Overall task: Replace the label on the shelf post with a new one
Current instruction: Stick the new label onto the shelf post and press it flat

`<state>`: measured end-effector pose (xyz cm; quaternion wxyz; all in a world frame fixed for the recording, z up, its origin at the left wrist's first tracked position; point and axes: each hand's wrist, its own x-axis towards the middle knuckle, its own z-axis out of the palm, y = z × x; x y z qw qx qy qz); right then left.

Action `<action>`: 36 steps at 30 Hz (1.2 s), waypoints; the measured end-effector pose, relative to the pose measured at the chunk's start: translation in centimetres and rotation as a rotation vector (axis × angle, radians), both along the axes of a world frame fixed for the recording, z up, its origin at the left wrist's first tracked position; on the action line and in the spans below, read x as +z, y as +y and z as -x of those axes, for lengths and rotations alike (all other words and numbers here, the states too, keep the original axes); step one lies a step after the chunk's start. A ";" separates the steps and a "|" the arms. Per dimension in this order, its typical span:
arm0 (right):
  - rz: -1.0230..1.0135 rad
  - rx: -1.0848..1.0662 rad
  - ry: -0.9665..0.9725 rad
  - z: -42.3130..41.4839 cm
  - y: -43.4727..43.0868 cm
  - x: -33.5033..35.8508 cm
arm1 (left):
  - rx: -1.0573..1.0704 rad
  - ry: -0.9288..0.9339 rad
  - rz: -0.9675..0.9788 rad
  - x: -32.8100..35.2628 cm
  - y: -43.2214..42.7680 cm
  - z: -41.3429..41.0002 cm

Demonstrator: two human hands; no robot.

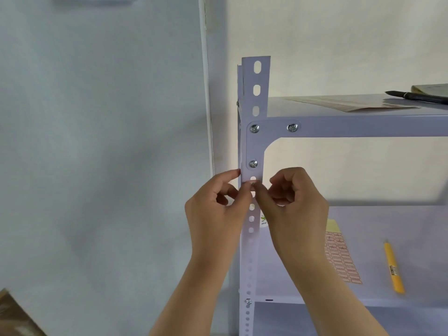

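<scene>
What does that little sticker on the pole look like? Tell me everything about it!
The label is a small white paper-like rectangle with a thin red border and a dark mark in the middle, too small to read. It lies flat across the front of the pale, hole-punched shelf post, just under the corner bracket's lowest screw. Its top half shows; the rest hides behind fingers. The left hand and right hand both touch it, thumbs at its lower edge.
</scene>
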<state>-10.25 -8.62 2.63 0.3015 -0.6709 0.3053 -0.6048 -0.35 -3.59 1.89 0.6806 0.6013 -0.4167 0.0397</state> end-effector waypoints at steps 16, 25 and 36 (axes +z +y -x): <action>-0.039 0.206 -0.041 0.1 -1.2 -0.2 | -0.282 0.081 0.062 -1.2 -0.6 -1.1; -0.038 0.291 -0.027 0.7 -2.0 0.2 | -0.283 0.098 0.043 0.0 -0.8 -1.2; -0.055 0.444 -0.020 1.5 -2.2 0.2 | -0.375 0.076 -0.017 -0.5 -0.2 -1.7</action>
